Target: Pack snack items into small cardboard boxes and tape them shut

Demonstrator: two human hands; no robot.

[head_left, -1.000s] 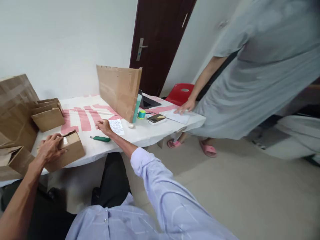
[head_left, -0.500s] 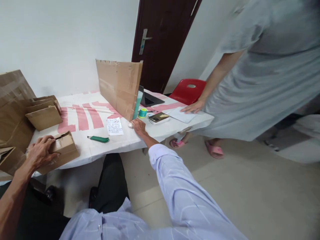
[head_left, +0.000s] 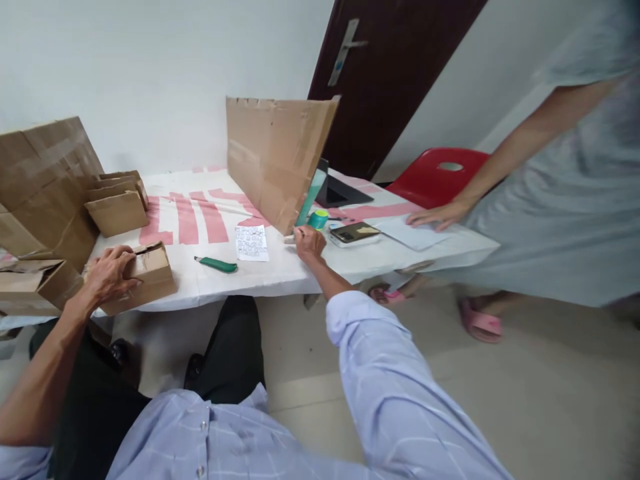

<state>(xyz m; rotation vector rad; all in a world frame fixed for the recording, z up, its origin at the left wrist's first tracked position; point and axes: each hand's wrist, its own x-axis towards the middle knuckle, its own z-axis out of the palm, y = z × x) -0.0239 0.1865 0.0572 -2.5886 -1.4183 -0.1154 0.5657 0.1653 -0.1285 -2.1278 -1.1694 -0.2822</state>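
Note:
My left hand (head_left: 111, 275) lies over the left end of a small cardboard box (head_left: 153, 277) at the table's front edge, fingers curled on its top. Beside the bottom corner of a large upright cardboard panel (head_left: 280, 153), my right hand (head_left: 309, 243) has its fingers closed around something small and pale that I cannot make out. A white sheet with small printed marks (head_left: 252, 243) and a green utility knife (head_left: 216, 265) lie on the table between my hands.
Bigger cardboard boxes (head_left: 45, 180) stand at the left. Tape (head_left: 318, 219), a phone (head_left: 355, 232) and a dark device (head_left: 345, 191) lie right of the panel. Another person's hand (head_left: 440, 217) rests on white paper (head_left: 413, 233) near a red chair (head_left: 435, 177).
The view has shifted, so everything on the table appears further right. My right hand has lifted slightly and turned by the panel's corner. My left hand stays on the small box.

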